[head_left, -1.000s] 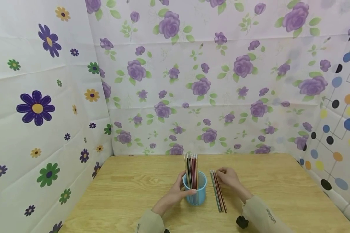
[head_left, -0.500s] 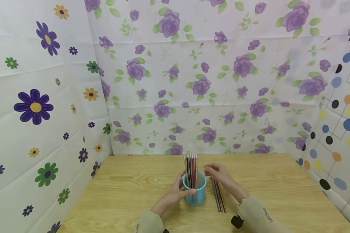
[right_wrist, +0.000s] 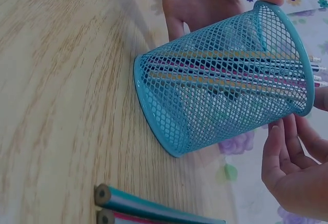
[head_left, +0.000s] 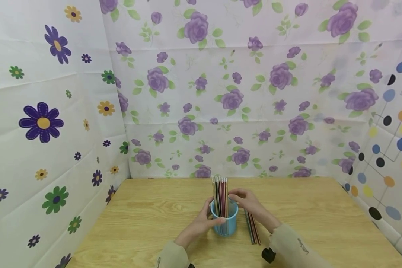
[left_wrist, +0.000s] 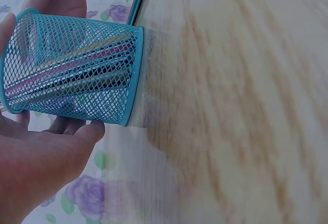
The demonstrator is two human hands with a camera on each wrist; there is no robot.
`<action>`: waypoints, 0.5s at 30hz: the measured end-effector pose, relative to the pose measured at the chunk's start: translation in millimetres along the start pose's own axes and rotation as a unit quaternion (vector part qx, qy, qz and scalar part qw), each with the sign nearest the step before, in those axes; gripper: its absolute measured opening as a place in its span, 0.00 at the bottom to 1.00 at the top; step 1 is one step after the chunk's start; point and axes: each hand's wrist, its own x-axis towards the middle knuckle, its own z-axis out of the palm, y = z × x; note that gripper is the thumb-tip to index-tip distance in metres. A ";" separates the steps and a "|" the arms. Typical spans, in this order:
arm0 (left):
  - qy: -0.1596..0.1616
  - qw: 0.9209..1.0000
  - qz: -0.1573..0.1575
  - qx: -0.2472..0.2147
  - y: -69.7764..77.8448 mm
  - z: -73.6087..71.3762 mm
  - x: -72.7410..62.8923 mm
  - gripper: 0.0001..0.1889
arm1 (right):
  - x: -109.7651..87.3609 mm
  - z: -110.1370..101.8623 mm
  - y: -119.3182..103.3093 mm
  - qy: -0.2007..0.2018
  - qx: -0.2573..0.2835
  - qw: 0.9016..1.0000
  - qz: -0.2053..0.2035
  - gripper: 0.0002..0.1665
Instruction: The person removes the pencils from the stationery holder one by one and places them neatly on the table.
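A light-blue mesh pencil cup (head_left: pixel 231 226) stands on the table, with a bundle of pencils (head_left: pixel 220 191) upright inside it, eraser ends up. My left hand (head_left: pixel 200 224) grips the cup from the left, thumb across its front near the rim. On the other side my right hand (head_left: pixel 251 204) holds the cup at the rim; its fingers are curved there and partly hidden. In the right wrist view, that hand (right_wrist: pixel 297 178) bends round the mesh wall below the rim. A few loose pencils (head_left: pixel 252 229) lie side by side to the right of the cup.
The wood-grain table (head_left: pixel 147 219) reaches back to a wall cloth (head_left: pixel 174 149) printed with purple roses. Patterned cloths also hang at the left and right. A black strap piece (head_left: pixel 268 255) sits at the right sleeve (head_left: pixel 294 247).
My right hand has left the loose pencils and moved left to the rim of the pencil cup. The left hand and the cup keep their place.
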 end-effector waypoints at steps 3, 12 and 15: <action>0.000 1.000 -0.001 -0.002 -0.1 0.8 -0.1 0.46 | 1.0 3.3 -2.5 0.010 0.002 1.000 0.003 0.27; -0.002 1.000 -0.001 -0.007 -0.6 1.3 -0.2 0.45 | 8.7 10.8 -0.4 0.031 -0.005 0.999 -0.004 0.22; -0.001 1.000 0.000 -0.004 -0.5 0.9 0.1 0.45 | 10.9 12.2 -1.5 0.045 -0.012 0.999 -0.007 0.20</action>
